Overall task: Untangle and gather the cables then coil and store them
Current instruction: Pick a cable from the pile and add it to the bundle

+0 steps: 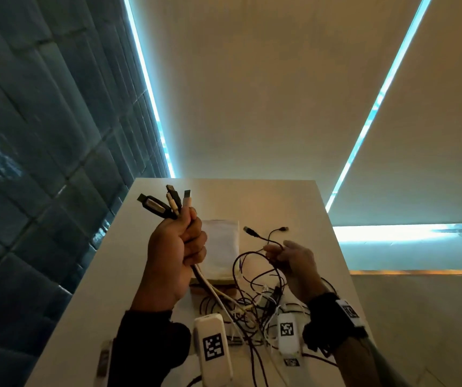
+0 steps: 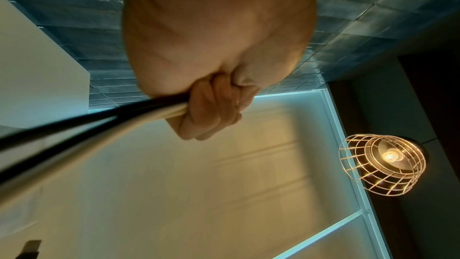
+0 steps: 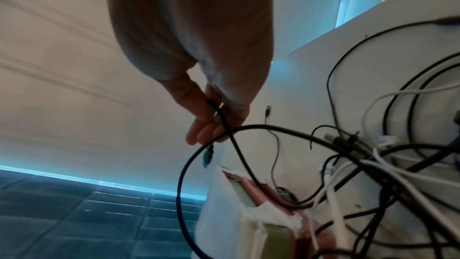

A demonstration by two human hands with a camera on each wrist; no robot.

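My left hand is raised above the white table and grips a bundle of black and white cables, fist closed round them. Their plug ends fan out above the fist. To the right, my right hand pinches a thin black cable between thumb and fingers; two small plugs stick up beyond it. A loop of that cable hangs below the hand. A tangle of dark and white cables lies on the table beneath both hands.
A white pouch lies on the table behind the hands, its open end showing pink and green. Two white tagged blocks sit near the front edge. A dark tiled wall stands left; a wire lamp hangs overhead.
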